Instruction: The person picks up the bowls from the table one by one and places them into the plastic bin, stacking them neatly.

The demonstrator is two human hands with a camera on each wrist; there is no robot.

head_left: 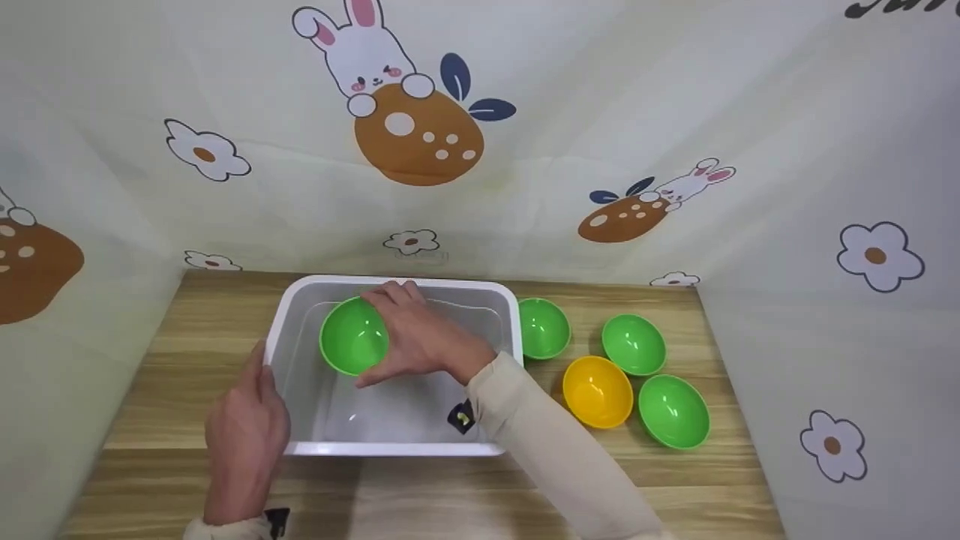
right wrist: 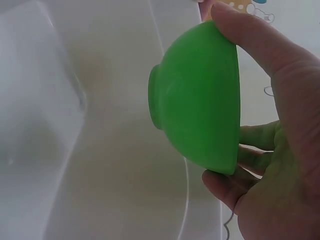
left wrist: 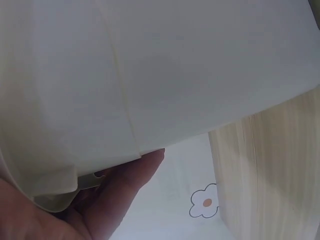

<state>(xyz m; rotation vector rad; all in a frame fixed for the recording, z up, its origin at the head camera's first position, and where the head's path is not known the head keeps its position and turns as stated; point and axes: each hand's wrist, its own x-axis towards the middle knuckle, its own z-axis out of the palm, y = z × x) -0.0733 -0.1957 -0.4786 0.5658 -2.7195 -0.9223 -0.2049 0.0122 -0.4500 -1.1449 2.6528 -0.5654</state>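
A green bowl [head_left: 354, 336] is held by my right hand [head_left: 412, 330] within the outline of the white plastic tub [head_left: 397, 449], toward its left side. In the right wrist view the thumb and fingers span the rim of the bowl [right wrist: 200, 100], its footed base facing the tub wall. My left hand [head_left: 249, 420] grips the tub's left rim from outside. From the left wrist view, fingers [left wrist: 117, 192] curl beneath the lip against the outer wall of the tub [left wrist: 165, 70].
Right of the tub, on the wooden table [head_left: 172, 367], sit a green bowl [head_left: 546, 328] close to the tub's wall, another green bowl [head_left: 634, 345], a yellow bowl [head_left: 598, 392] and a nearer green bowl [head_left: 673, 412]. Rabbit-printed cloth [head_left: 525, 180] stands behind and along both sides.
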